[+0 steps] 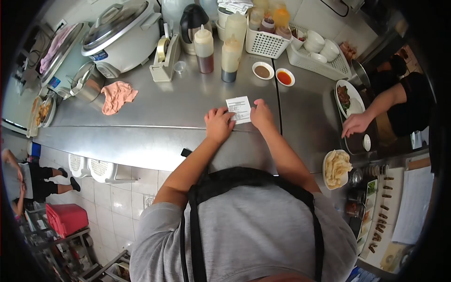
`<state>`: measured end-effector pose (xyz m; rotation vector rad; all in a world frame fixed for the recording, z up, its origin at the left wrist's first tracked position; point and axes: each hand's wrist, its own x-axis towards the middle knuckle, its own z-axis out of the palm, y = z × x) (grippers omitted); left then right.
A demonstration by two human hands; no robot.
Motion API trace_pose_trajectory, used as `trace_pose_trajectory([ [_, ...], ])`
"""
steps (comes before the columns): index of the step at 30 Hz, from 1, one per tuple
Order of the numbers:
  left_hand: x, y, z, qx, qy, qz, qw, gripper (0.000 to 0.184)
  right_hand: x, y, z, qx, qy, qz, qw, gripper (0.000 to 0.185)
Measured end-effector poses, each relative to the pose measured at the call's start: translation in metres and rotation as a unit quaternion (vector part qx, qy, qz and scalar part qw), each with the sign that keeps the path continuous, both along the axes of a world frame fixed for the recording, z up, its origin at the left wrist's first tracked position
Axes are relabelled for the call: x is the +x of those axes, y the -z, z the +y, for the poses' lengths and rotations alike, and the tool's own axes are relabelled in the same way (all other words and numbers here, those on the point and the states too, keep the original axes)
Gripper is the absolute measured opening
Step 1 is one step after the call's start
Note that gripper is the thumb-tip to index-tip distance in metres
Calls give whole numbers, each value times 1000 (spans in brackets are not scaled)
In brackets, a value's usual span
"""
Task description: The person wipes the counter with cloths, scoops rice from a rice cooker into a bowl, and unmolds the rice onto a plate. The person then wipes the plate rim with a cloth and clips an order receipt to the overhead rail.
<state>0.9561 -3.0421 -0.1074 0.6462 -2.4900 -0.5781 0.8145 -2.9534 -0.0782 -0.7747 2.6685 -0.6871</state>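
Two hands (219, 125) (261, 114) touch opposite edges of a receipt (239, 108), steel counter (178, 105) all round.

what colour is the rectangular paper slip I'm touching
The paper slip is white with dark print; head view.

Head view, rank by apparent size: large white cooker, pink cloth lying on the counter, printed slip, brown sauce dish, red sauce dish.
Large white cooker
Pink cloth
Printed slip
Brown sauce dish and red sauce dish: too alike to rank

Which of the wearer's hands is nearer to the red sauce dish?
The right hand, below-left of the red sauce dish in view; the left hand is farther left, at the paper slip.
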Motion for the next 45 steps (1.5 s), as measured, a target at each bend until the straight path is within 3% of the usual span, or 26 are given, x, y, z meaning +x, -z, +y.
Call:
trace_pose_trajectory([
  [2, 1, 0, 0, 4, 2, -5, 1000, 28, 10, -7, -5, 0, 22, -46, 999, 40],
  [5, 1, 0, 1, 3, 1, -4, 1000, 28, 5, 36, -9, -152, 20, -133, 979, 52],
  [7, 1, -2, 1, 0, -1, -5, 1000, 28, 9, 27, -6, -100, -14, -129, 986, 56],
  [9, 1, -5, 2, 1, -3, -10, 1000, 29, 14, 16, -1, -60, -63, -179, 980, 50],
  [12, 0, -7, 3, 1, -2, -14, 1000, 30, 36, 6, 7, -95, -67, 51, 992, 38],
  [15, 0, -6, 3, -5, -1, -13, 1000, 31, 35, 22, 8, -129, -70, 87, 985, 29],
  [18, 1, -6, 3, -20, 0, -26, 999, 47, 24, -5, 10, -58, -65, -39, 995, 25],
  [21, 2, -6, 2, -25, -10, -31, 999, 64, -15, -17, 18, -128, -99, -42, 986, 26],
  [22, 3, -5, 1, -25, -9, -24, 999, 64, -30, -35, 22, -122, -84, -65, 987, 26],
  [24, 3, -5, 2, -24, 0, -6, 1000, 65, -80, -66, 26, -121, -93, 8, 988, 25],
  [26, 3, -7, 4, -1, 1, -19, 1000, 68, -140, -130, 26, -134, -111, 123, 977, 25],
  [28, 1, -10, 4, 10, 2, -25, 1000, 70, -192, -213, 29, -173, -51, 239, 954, 38],
  [29, 2, -12, 5, 9, 3, -25, 1000, 71, -219, -256, 27, -237, -27, 284, 929, 48],
  [30, 2, -12, 6, 10, 1, -28, 1000, 72, -210, -314, 27, -392, -56, 290, 871, 52],
  [32, 1, -11, 6, -2, 0, -28, 1000, 74, -210, -397, 23, -535, -12, 354, 767, 56],
  [34, 1, -16, 8, 0, -5, -32, 999, 73, -222, -451, 19, -600, 12, 349, 720, 58],
  [37, 1, -13, 6, 4, -8, -38, 999, 71, -221, -488, -2, -648, -16, 237, 724, 59],
  [42, -1, -12, 4, 9, -10, -59, 998, 68, -256, -530, -32, -643, -27, 210, 736, 60],
  [44, -4, -11, 3, 2, -10, -65, 998, 66, -241, -542, -37, -629, 49, 298, 716, 36],
  [45, -5, -10, 2, -1, -10, -68, 998, 66, -245, -544, -35, -656, 31, 247, 712, 36],
])
